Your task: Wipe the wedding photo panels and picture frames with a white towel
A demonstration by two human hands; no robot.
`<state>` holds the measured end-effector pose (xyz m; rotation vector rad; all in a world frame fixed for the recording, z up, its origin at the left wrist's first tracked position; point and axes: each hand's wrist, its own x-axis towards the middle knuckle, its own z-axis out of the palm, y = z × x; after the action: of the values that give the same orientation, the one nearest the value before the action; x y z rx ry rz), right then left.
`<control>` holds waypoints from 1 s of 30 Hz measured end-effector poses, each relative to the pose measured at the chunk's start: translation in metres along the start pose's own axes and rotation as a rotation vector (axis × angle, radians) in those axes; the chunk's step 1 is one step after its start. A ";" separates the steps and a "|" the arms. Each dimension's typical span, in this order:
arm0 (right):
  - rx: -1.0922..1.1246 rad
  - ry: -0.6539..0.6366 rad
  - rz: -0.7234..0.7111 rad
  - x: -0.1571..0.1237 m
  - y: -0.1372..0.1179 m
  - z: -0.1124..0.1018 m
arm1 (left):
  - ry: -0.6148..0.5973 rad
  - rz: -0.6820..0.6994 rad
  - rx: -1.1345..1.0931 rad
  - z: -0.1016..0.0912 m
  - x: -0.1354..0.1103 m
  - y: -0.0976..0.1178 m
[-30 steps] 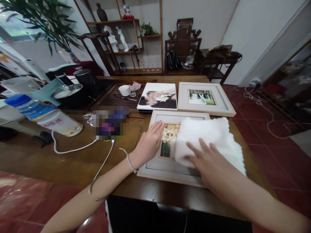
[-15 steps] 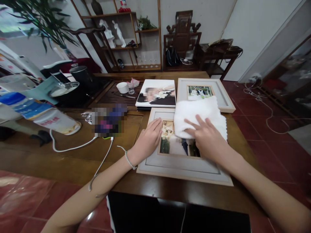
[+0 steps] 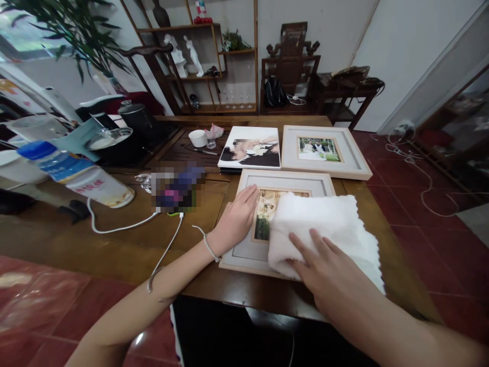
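A pale-framed photo (image 3: 244,250) lies flat near the front edge of the wooden table. My left hand (image 3: 237,214) rests flat on its left side, fingers stretched out together, with a thin bracelet at the wrist. Spread over the lower right of the frame is a white cloth (image 3: 324,219), partly hanging past the frame's right side. My right hand (image 3: 319,260) presses on the cloth from above with its fingers spread. The cloth hides much of the picture.
Behind lie a second framed photo (image 3: 324,165) and a white-edged photo album (image 3: 250,148). Left are a blue-capped bottle (image 3: 80,176), a white cable (image 3: 122,228) and a blurred-out item (image 3: 179,191). A white cup (image 3: 197,138) and a black pot (image 3: 135,120) stand farther back.
My right hand has slid the white cloth toward me and to the right, off the rear frame and onto the front frame's lower right. My left hand stays on the frame.
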<state>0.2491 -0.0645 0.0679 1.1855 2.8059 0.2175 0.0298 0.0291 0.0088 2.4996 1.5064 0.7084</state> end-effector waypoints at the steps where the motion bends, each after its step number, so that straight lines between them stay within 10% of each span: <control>1: 0.029 0.006 -0.033 -0.002 -0.001 -0.001 | -0.001 -0.003 -0.009 0.000 0.000 0.000; 16: -0.002 0.085 0.233 0.074 0.082 0.025 | 0.016 -0.025 -0.069 0.004 0.009 -0.011; 30: 0.196 -0.068 -0.051 -0.004 0.000 -0.021 | -0.037 -0.037 -0.034 0.003 0.010 -0.011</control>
<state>0.2493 -0.0691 0.0885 1.1315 2.8461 -0.1025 0.0262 0.0432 0.0059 2.4400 1.5111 0.6721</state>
